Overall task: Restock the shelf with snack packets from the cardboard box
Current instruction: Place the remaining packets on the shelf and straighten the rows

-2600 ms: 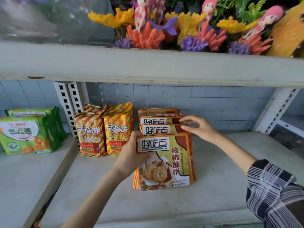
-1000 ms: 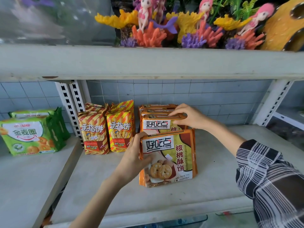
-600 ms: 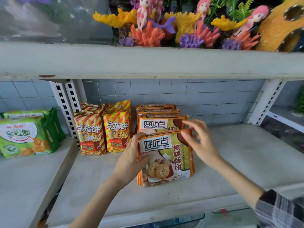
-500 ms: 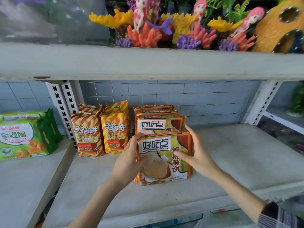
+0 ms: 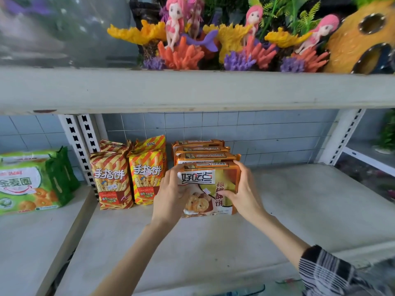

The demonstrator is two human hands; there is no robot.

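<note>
Front orange packet reads 好吃点, w/ 核桃酥饼 down its side. It stands upright on the shelf, touching the row of same packets behind. Left hand grips its left edge, right hand its right edge, thumbs on the front. Striped bags at left: 手指饼. Green pack: 金麦圈. Vs 0.5 s ago: right hand went from packet face to edge, and packet sits closer to the row.

front biscuit packet: was orange, with a white band and black characters
striped snack bags: were red and yellow, diagonal stripes
green packets: were bright green with a white panel
shelf: was plain pale grey
wall tiles: were pale blue, in a grid
sleeve: was dark with a white check
coral ornaments: were orange, yellow and purple
mermaid figures: had pink hair
</note>
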